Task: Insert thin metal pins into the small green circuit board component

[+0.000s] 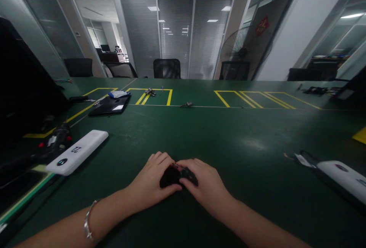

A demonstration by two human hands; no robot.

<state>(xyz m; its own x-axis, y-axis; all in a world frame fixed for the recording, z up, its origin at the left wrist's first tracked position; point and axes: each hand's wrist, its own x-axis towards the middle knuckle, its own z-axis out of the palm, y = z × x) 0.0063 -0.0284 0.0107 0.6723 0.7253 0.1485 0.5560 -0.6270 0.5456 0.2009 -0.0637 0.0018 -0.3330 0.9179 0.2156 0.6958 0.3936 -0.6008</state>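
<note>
Small black object (pixel 170 176) held low over the near part of the table, between both hands; exact type cannot be told, as much of it is covered by fingers. Left end cupped by the left hand (pixel 148 181), fingers over the far side, thumb along the near side. Right end pinched narrowly between thumb and fingers of the right hand (pixel 208 183). Judged light and stiff, probably a hard shell; smooth faces could slip a little, small parts could be fragile. Best gripped by the outer edges at both ends, with light pressure, middle kept free. Contact with the table cannot be confirmed.

Surface: dark green tabletop (pixel 160 133), dull sheen, seam across, yellow tape (pixel 170 97) laid in outlines. White power bank (pixel 81 152) seen at left, another white device (pixel 343 177) at right edge. Flat black case (pixel 107 107) with white label placed farther off, small metal part (pixel 187 104) near the seam.

Room: office, dimly lit; mesh chair (pixel 167 68) set at the far side, glass partition (pixel 177 23) with blinds behind, standing fan (pixel 242 52) and red decoration (pixel 262 26) at right.
</note>
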